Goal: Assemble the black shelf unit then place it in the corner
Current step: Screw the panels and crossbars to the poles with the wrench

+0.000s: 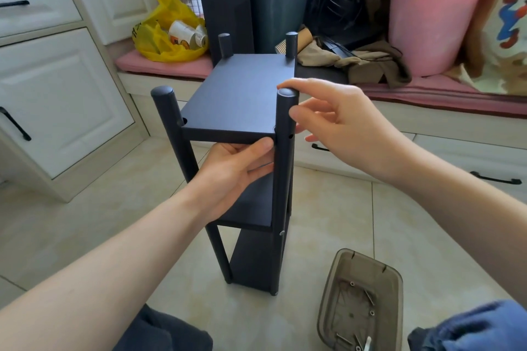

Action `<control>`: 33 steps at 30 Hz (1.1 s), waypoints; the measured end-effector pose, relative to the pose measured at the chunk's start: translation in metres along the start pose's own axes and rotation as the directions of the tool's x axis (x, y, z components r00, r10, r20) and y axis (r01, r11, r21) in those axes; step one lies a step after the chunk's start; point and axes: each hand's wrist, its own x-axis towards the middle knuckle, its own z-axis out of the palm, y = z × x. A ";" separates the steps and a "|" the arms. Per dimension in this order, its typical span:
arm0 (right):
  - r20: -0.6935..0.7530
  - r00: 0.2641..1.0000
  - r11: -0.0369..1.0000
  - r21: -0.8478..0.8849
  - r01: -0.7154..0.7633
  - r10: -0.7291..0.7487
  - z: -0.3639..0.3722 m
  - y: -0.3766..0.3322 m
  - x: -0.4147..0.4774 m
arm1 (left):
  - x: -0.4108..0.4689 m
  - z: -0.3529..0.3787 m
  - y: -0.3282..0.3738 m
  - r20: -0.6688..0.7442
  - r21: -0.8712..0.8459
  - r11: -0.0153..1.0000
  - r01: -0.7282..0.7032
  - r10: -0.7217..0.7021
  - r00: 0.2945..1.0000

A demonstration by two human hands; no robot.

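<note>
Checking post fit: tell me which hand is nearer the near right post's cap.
Right. The right hand pinches the post cap with forefinger and thumb; the left hand is lower, gripping the top shelf at its front edge.

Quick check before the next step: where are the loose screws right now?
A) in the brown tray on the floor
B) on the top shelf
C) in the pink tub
A: the screws lie in the brown tray on the floor, right of the shelf unit.
</note>
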 end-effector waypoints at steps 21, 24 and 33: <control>0.382 0.633 0.736 -0.260 -0.626 0.673 0.025 0.166 -0.055 | 0.005 0.009 -0.005 -0.208 0.018 1.000 0.008 -0.004 0.978; 0.362 0.460 0.564 -0.272 -0.780 0.811 0.056 0.208 -0.086 | 0.006 0.009 -0.005 -0.193 0.006 1.000 0.001 0.000 0.981; 0.207 0.226 0.292 -0.382 -0.877 0.952 0.151 0.252 -0.151 | 0.006 0.010 -0.005 -0.201 0.007 1.000 0.021 -0.019 0.979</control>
